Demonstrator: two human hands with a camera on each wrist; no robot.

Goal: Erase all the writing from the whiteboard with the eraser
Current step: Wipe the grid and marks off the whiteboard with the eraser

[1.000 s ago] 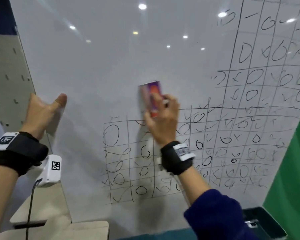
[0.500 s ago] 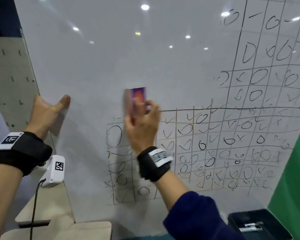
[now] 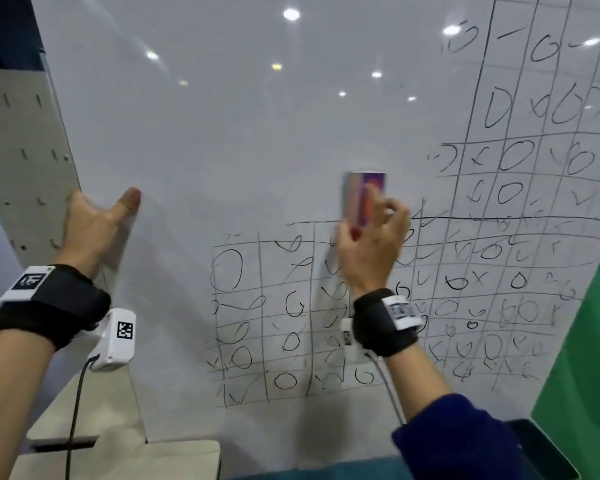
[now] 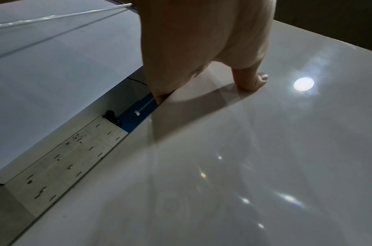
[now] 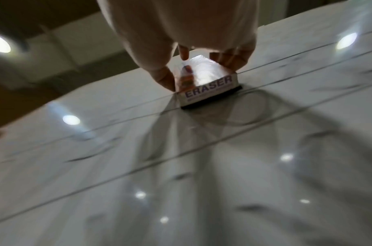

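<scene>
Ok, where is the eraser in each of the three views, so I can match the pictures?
Head: the eraser is right of centre, upright against the whiteboard, gripped by the right hand.
Left wrist: not in it; only the left hand holding the board's edge.
Right wrist: upper centre, its printed end facing the camera.
Shared landmark: the long horizontal line beside the eraser.

The eraser (image 3: 364, 197) lies on the whiteboard (image 3: 243, 133), the grid writing (image 3: 482, 271) below and to its right.

purple eraser (image 3: 365, 197) flat on marked whiteboard (image 3: 222, 133)
</scene>
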